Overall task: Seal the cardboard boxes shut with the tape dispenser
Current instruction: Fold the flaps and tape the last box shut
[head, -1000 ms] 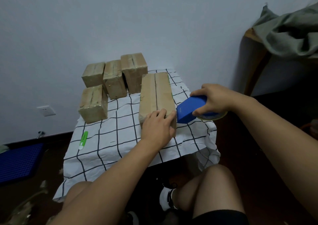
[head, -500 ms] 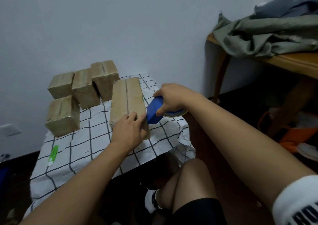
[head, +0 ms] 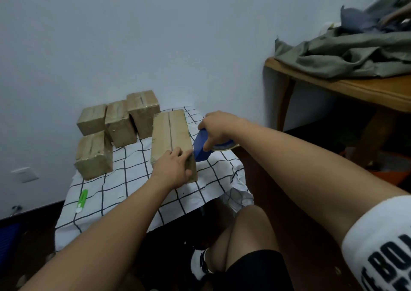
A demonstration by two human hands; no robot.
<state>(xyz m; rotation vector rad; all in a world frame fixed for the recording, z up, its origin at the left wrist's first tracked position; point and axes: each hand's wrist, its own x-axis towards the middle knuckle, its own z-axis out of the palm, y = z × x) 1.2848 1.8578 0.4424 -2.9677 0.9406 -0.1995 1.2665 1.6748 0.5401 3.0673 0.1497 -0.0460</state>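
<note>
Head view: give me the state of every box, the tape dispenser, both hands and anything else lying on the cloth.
Long cardboard box: lying flat, flaps closed, centre seam showing.
Four small cardboard boxes: taped shut, grouped at the back left.
Blue tape dispenser: gripped, at the long box's near right corner.
Left hand: holding down the box's near end.
Right hand: grip closed on the dispenser.
Green utility knife: lying untouched on the checked cloth.

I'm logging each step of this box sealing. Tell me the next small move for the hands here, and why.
Probably bring the blue tape dispenser onto the long box's near end and start the tape along its centre seam. The right hand grips the dispenser just beside that box, the left hand steadies its near end, and the seam looks open and untaped.
</note>
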